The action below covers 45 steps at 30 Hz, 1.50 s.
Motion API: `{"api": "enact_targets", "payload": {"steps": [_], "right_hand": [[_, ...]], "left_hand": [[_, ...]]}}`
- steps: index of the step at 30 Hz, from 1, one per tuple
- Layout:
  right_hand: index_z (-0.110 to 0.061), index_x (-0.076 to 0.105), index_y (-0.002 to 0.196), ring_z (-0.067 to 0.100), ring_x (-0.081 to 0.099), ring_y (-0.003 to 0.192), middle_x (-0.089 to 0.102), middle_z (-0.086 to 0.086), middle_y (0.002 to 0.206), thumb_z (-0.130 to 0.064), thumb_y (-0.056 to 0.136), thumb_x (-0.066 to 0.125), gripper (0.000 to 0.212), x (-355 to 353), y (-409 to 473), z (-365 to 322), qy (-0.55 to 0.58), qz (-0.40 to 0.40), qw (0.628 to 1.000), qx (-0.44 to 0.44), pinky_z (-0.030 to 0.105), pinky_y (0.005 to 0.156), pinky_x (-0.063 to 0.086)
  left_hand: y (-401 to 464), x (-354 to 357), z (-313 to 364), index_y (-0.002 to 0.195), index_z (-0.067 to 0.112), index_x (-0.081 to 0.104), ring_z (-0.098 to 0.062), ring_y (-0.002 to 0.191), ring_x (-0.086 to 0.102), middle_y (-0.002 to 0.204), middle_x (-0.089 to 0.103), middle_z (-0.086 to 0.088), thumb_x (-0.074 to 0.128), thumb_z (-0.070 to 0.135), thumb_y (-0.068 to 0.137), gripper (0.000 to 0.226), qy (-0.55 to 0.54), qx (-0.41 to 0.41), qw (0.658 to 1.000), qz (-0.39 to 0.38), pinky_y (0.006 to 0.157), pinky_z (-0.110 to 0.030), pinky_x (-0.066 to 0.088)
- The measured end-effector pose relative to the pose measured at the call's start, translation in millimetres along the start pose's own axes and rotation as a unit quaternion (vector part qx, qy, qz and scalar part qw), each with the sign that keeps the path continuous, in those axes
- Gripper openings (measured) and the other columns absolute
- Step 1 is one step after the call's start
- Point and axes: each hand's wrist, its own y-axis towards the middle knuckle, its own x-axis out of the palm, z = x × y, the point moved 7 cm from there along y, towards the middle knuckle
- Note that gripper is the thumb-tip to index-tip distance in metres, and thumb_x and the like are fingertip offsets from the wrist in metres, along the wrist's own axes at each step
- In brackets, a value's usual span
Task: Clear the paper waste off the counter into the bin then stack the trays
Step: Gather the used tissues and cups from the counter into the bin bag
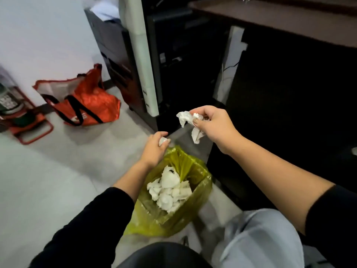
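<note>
A bin lined with a yellow plastic bag (201, 192) stands on the floor below me, holding several crumpled white tissues (170, 190). My left hand (154, 149) hovers over the bin's far rim and pinches a small white paper scrap (162, 141). My right hand (214, 124) is higher and to the right, gripping a crumpled white tissue (186, 118) that hangs down from my fingers. No trays are in view.
A dark counter (289, 18) with a black front runs along the right. A tall dark cabinet (173, 60) stands behind the bin. An orange bag (85, 101) and a red-framed stand (27, 120) sit on the grey floor to the left.
</note>
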Motion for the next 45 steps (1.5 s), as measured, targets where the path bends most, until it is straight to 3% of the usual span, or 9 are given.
{"api": "enact_targets", "payload": {"steps": [6,10,13,19,26,31,36,41,45], "right_hand": [[-0.011,0.065,0.099,0.018,0.058,0.081,0.062,0.005,0.091,0.002,0.088,0.058,0.019,43,2,97,0.095,-0.003,0.982,0.163,0.032,0.073,0.051],[-0.013,0.064,0.094,0.023,0.062,0.088,0.063,0.006,0.090,0.002,0.088,0.057,0.018,61,5,144,0.158,0.010,0.953,0.259,0.040,0.088,0.052],[-0.014,0.063,0.089,0.022,0.062,0.083,0.064,0.007,0.088,0.004,0.089,0.054,0.020,77,7,161,0.212,-0.001,0.930,0.301,0.042,0.089,0.051],[-0.019,0.065,0.090,0.020,0.064,0.088,0.066,0.006,0.097,-0.001,0.086,0.061,0.018,75,13,188,0.133,0.026,0.939,0.315,0.034,0.084,0.055],[-0.013,0.063,0.107,0.018,0.060,0.091,0.063,0.002,0.098,-0.002,0.081,0.065,0.028,60,15,203,-0.067,-0.029,0.958,0.278,0.028,0.077,0.050],[-0.011,0.057,0.121,0.017,0.055,0.097,0.057,0.005,0.111,-0.004,0.081,0.066,0.041,69,15,201,-0.141,-0.075,0.954,0.253,0.025,0.075,0.045],[-0.013,0.046,0.135,0.023,0.053,0.119,0.053,0.005,0.132,-0.015,0.090,0.058,0.046,87,14,186,-0.116,-0.113,0.956,0.244,0.039,0.102,0.044],[-0.013,0.046,0.135,0.020,0.053,0.119,0.052,0.007,0.134,-0.004,0.093,0.050,0.043,68,2,171,-0.160,-0.120,0.954,0.222,0.029,0.097,0.044],[-0.015,0.049,0.133,0.022,0.052,0.120,0.053,0.007,0.133,-0.013,0.093,0.053,0.040,42,-5,130,-0.214,-0.107,0.961,0.139,0.031,0.099,0.042]], "left_hand": [[-14,47,-59,0.141,0.021,0.038,-0.014,0.125,0.043,0.143,0.038,-0.002,0.047,0.033,0.096,0.047,-0.089,-0.086,0.991,-0.043,0.102,-0.024,0.032],[-24,69,-46,0.129,0.026,0.046,-0.009,0.109,0.054,0.127,0.054,0.005,0.045,0.041,0.095,0.037,-0.266,-0.147,0.946,-0.115,0.094,-0.029,0.045],[-23,85,-41,0.124,0.017,0.050,-0.011,0.091,0.061,0.104,0.061,0.000,0.058,0.021,0.091,0.034,-0.362,-0.180,0.902,-0.150,0.088,-0.034,0.052],[-12,77,-77,0.111,0.005,0.062,-0.007,0.075,0.056,0.087,0.060,0.002,0.066,0.011,0.085,0.027,-0.236,-0.188,0.949,-0.096,0.058,-0.006,0.045],[-16,64,-120,0.129,0.006,0.052,-0.020,0.121,0.051,0.133,0.054,-0.009,0.060,0.019,0.091,0.041,-0.105,-0.208,0.970,-0.072,0.096,-0.024,0.040],[-13,62,-117,0.128,0.013,0.055,-0.018,0.123,0.050,0.133,0.054,-0.003,0.056,0.023,0.093,0.036,-0.101,-0.191,0.974,-0.065,0.095,-0.021,0.036],[-11,59,-102,0.127,0.012,0.053,-0.017,0.121,0.050,0.130,0.055,-0.003,0.050,0.019,0.097,0.031,-0.112,-0.177,0.977,-0.046,0.092,-0.019,0.034],[-16,55,-85,0.127,0.012,0.053,-0.013,0.121,0.048,0.132,0.053,-0.004,0.046,0.013,0.097,0.030,-0.123,-0.160,0.978,-0.044,0.095,-0.019,0.035],[-19,47,-41,0.127,0.008,0.053,-0.008,0.116,0.050,0.125,0.056,0.000,0.046,0.005,0.096,0.032,-0.123,-0.091,0.987,-0.041,0.091,-0.011,0.036]]}}
